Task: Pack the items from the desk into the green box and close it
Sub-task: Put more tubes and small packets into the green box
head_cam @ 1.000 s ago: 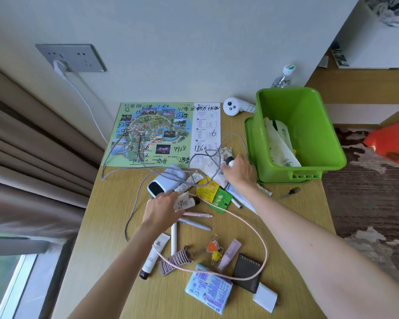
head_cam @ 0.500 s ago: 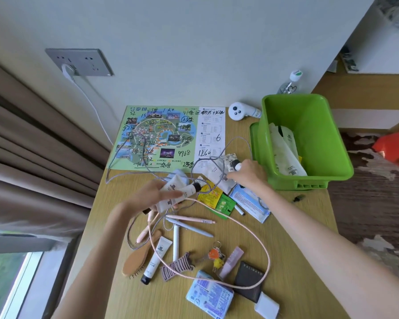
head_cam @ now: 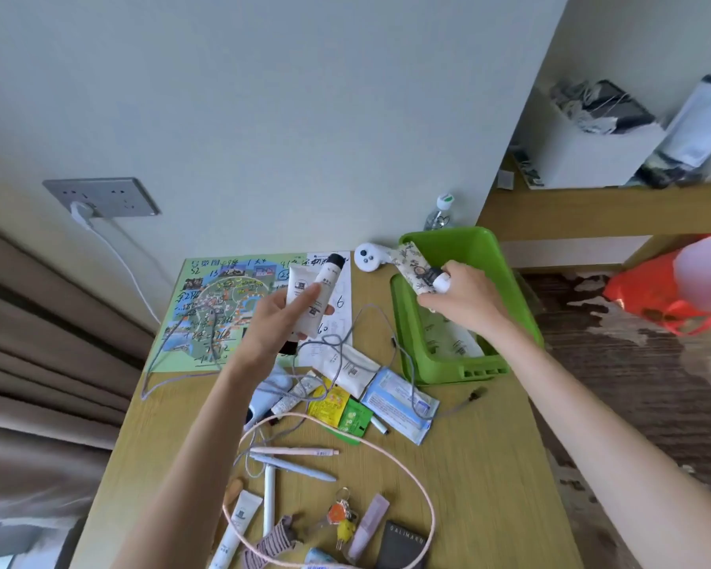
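- Since both hands are loaded at once, this looks like a two-at-a-time packing run. The left hand [head_cam: 276,322] is wrapped around a pair of white plastic squeeze tubes [head_cam: 310,297], one with a black cap. It holds them up over the colourful paper map [head_cam: 206,305], probably waiting for its turn at the box.
- The right hand [head_cam: 464,297] pinches a floral-printed tube with a white cap [head_cam: 417,269] by its cap end, right over the near-left rim of the green plastic box [head_cam: 475,250]. My guess is it's about to drop in.
- The box sits at the far right of the wooden desk [head_cam: 489,466], open, with pale paper packets already lying inside. I can't tell where the lid is.
- Plenty is left on the desk: a grey cable [head_cam: 370,318] that runs up against the box's left side, so it could snag. There's also a looped pink cable [head_cam: 432,523], a pink pen [head_cam: 292,451], a bunch of keys [head_cam: 341,515] and a blue wipes pack [head_cam: 399,404].
- So it's early days, I'd say, and closing is a long way off.
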Demonstrator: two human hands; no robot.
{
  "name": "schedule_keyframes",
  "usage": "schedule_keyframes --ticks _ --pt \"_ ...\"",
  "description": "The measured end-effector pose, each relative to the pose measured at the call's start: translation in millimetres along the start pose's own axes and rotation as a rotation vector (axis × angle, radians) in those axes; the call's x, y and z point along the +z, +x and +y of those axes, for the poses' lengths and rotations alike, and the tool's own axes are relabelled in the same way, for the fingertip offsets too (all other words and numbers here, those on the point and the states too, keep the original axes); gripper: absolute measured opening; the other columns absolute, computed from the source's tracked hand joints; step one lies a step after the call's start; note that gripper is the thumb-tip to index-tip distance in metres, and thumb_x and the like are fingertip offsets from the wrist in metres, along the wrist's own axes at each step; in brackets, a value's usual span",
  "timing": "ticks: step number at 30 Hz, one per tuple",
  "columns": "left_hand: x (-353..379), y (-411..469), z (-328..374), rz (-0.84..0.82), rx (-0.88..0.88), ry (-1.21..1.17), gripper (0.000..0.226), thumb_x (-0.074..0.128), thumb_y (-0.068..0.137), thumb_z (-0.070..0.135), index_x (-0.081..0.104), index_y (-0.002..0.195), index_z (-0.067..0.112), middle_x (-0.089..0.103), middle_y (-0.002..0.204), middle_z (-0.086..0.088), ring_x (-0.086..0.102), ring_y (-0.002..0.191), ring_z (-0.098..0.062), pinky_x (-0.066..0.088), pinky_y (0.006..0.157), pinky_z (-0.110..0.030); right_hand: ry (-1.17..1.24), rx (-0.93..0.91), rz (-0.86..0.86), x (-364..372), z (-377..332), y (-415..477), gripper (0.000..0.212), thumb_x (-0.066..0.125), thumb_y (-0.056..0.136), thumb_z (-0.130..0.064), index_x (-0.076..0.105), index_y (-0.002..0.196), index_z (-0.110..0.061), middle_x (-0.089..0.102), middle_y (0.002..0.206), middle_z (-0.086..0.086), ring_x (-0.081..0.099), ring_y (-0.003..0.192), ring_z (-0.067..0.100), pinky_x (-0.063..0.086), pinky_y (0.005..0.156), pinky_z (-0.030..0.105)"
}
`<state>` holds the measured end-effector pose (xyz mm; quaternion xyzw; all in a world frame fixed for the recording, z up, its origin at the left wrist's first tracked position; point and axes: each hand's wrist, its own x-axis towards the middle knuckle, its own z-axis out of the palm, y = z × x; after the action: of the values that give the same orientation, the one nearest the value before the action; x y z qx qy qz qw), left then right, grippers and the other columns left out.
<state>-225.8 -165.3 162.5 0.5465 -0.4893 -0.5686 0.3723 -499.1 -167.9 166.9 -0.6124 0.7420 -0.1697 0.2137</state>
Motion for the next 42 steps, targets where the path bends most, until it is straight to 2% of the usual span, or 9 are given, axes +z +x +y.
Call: schedule_keyframes --ticks 7,11,14,22,25,29,33,38,42 --pt "45 21 3 -0.062 -0.005 0.031 0.037 0.059 0.092 0.042 0.067 0.097 0.006 0.075 0.085 -0.007 0.054 0.05 -0.009 0.039 0.042 -0.021 -0.424 -0.112 -0.328 -28 59 22 0.03 0.074 0.071 -0.033 0.051 0.086 -0.02 0.056 0.084 -0.003 0.047 0.061 0.01 0.03 0.049 0.028" --pt "63 29 -3 -0.077 -0.005 0.038 0.032 0.059 0.093 0.04 0.066 0.095 0.01 0.075 0.075 0.0 0.054 0.047 -0.005 0.04 0.041 -0.016 -0.547 -0.132 -0.462 -15 71 26 0.048 0.075 0.074 -0.028 0.056 0.116 -0.015 0.062 0.102 0.0 0.057 0.078 0.018 0.036 0.053 0.027" --pt "71 36 -7 -0.061 -0.009 0.055 0.033 0.059 0.092 0.04 0.067 0.095 0.008 0.074 0.071 0.001 0.052 0.045 -0.006 0.038 0.039 -0.016 -0.656 -0.14 -0.481 -6 79 26 0.024 0.072 0.078 -0.018 0.054 0.093 -0.014 0.054 0.079 -0.003 0.05 0.063 0.014 0.031 0.049 0.025" --pt "93 53 -8 -0.07 -0.004 0.056 0.027 0.058 0.094 0.035 0.066 0.097 0.01 0.076 0.08 -0.004 0.059 0.053 -0.004 0.043 0.045 -0.016 -0.605 -0.098 -0.61 18 93 28 0.032 0.055 0.087 0.0 0.061 0.118 -0.01 0.062 0.096 0.006 0.054 0.077 0.023 0.039 0.061 0.031" --pt "100 56 -8 -0.085 0.005 0.073 0.023 0.059 0.094 0.034 0.065 0.096 0.012 0.076 0.083 -0.006 0.06 0.054 -0.005 0.044 0.046 -0.017 -0.475 -0.034 -0.489 20 96 32 0.027 0.055 0.087 0.002 0.061 0.113 -0.005 0.058 0.087 0.005 0.053 0.068 0.019 0.035 0.052 0.026" --pt "113 60 -6 -0.11 0.017 0.105 0.024 0.059 0.094 0.035 0.066 0.097 0.013 0.075 0.083 -0.006 0.061 0.056 -0.008 0.045 0.045 -0.018 -0.246 0.05 -0.13 20 95 41 0.039 0.055 0.089 0.006 0.047 0.126 0.0 0.062 0.11 0.015 0.058 0.076 0.023 0.038 0.053 0.023" --pt "131 66 0 -0.143 0.017 0.109 0.025 0.06 0.094 0.034 0.065 0.099 0.01 0.075 0.082 -0.007 0.065 0.058 -0.008 0.046 0.046 -0.019 -0.206 0.083 -0.034 27 95 46 0.045 0.058 0.088 0.006 0.041 0.129 0.0 0.055 0.122 0.017 0.062 0.097 0.029 0.044 0.067 0.024" --pt "156 74 8 -0.158 0.007 0.08 0.018 0.062 0.094 0.028 0.064 0.097 0.01 0.074 0.074 -0.003 0.07 0.062 -0.012 0.051 0.047 -0.025 -0.23 -0.063 0.164 20 101 40 0.039 0.059 0.088 -0.001 0.05 0.126 -0.005 0.05 0.125 0.009 0.056 0.108 0.022 0.053 0.086 0.029" --pt "186 89 14 -0.138 -0.01 0.109 0.028 0.064 0.092 0.028 0.057 0.107 0.005 0.072 0.092 -0.016 0.073 0.077 -0.027 0.06 0.058 -0.044 -0.175 -0.184 0.43 0 118 31 0.038 0.063 0.083 -0.001 0.055 0.12 -0.007 0.052 0.121 0.006 0.056 0.107 0.02 0.053 0.09 0.034"
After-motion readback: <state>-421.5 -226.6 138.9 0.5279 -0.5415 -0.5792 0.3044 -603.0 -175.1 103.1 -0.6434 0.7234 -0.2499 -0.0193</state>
